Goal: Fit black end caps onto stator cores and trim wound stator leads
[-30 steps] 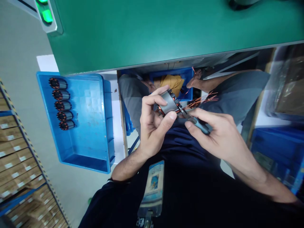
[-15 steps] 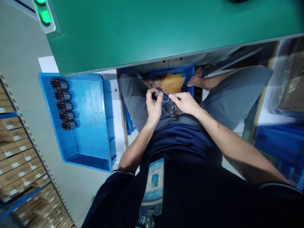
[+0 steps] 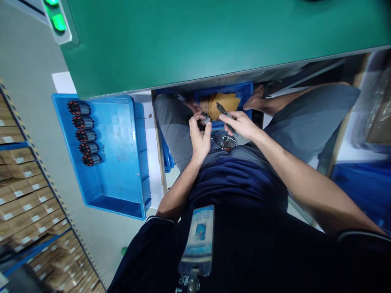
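- The left hand is closed around a wound motor stator, its fingers over the far side and its thumb along the near side; the stator is held above the person's lap, in front of the worktop's edge.
- The right hand grips a pair of pliers with dark handles, the tool's head pointing up and away from the body, near the stator but apart from it.
- A round shiny dish sits at the lap, just below the two hands; what it holds is too small to tell.
- Beyond the hands, a blue bin stands under the worktop between the person's feet, with yellow paper in it.
- The green worktop spans the top of the view, a control box with lit green buttons at its left corner.
- To the left, a blue tray holds a row of five stators, lying on their sides along its left wall.
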Demonstrator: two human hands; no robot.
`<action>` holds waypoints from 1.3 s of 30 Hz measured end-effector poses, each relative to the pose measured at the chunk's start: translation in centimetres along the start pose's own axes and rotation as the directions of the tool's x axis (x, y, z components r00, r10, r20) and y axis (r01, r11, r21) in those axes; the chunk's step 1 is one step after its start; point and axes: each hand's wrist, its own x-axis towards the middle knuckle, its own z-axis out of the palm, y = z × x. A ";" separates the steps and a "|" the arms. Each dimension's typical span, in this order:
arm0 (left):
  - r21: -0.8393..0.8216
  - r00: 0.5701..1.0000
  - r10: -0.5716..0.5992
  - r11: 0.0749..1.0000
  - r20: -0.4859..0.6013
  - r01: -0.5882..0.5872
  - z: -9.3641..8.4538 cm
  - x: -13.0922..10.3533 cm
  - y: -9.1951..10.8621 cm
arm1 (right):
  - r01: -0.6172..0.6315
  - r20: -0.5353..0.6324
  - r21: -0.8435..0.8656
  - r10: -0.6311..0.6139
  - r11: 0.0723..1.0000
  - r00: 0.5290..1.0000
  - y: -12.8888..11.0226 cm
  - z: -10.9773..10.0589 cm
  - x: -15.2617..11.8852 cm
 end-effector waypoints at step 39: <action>-0.536 0.976 0.076 0.843 0.205 0.046 -3.0 -5.6 14.3 | 0.552 -0.488 0.335 -0.360 0.763 0.795 -11.0 2.9 -13.4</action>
